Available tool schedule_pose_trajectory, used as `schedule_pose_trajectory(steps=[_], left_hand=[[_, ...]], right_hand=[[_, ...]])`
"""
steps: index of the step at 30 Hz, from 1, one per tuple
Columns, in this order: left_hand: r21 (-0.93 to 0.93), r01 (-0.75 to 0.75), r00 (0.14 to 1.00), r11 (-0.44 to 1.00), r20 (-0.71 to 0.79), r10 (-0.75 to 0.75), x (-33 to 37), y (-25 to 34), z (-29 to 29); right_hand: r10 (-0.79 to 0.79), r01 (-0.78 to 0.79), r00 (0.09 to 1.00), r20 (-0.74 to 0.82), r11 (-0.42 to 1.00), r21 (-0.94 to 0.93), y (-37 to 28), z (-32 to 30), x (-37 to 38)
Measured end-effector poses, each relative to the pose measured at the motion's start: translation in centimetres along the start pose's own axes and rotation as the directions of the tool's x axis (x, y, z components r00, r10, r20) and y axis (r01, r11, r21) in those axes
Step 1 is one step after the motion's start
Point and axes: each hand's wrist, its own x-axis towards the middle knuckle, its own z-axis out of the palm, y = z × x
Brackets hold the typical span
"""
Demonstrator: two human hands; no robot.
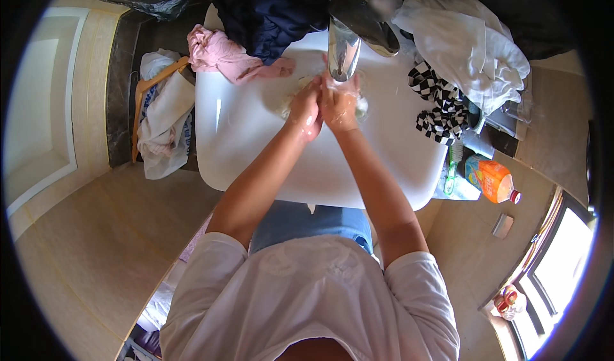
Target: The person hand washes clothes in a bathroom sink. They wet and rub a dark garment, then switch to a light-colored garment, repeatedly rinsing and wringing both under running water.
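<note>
My left hand (306,110) and my right hand (339,102) are pressed against each other in the white washbasin (256,153), just below the chrome tap (344,47). Both are wet, with suds on the skin. The fingers are closed, though the tap covers part of them, so what lies between them is hidden. A pale, whitish wet cloth (361,108) shows beside and beneath the hands in the basin. I cannot tell whether the fingers grip it.
Dark navy clothing (272,15) and a pink garment (224,54) drape over the basin's back left. White fabric (464,47) and a black-and-white checked cloth (441,114) lie at the right rim. Further right are a green brush (451,172) and an orange bottle (491,178). A wooden hanger (142,98) hangs left.
</note>
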Motion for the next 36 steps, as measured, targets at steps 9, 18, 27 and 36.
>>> schedule_pose_trajectory(steps=[9,18,27,36], left_hand=[[0.112,-0.179,0.951,0.978,-0.237,0.201,-1.6,3.2,-1.4],[0.708,-0.652,0.532,-0.273,0.683,0.501,-0.5,2.9,-2.7],[0.849,-0.482,0.874,0.218,0.446,0.194,1.0,4.7,-0.1],[0.194,-0.297,0.932,0.935,0.271,0.240,-2.8,5.1,-0.3]], right_hand=[[-0.144,0.056,0.959,0.246,0.941,0.333,5.7,-4.5,0.0],[0.257,-0.346,0.938,0.233,0.644,0.682,3.7,-5.9,0.7],[0.013,-0.127,0.979,0.205,0.823,0.554,3.5,-6.5,1.4],[0.092,-0.338,0.877,0.471,0.815,0.471,8.2,-5.1,1.4]])
